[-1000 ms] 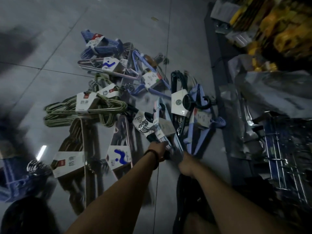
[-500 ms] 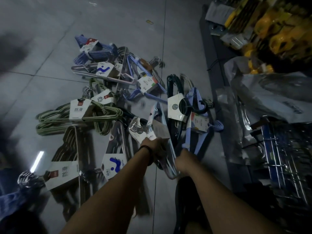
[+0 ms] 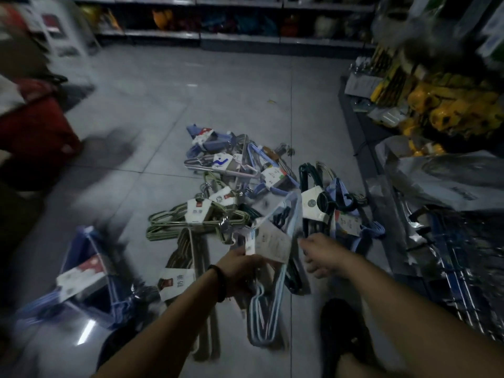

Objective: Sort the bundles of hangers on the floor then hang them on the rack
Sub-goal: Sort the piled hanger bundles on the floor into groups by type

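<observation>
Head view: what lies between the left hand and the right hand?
Head view: the light-blue hanger bundle and its paper label, gripped by the left hand, beside the right hand.

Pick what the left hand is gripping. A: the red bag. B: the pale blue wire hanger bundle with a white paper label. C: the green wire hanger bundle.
B: the left hand curls round the pale blue wire hanger bundle just below its white paper label.

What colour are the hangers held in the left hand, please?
The hangers are light blue, clearest in the head view.
</observation>
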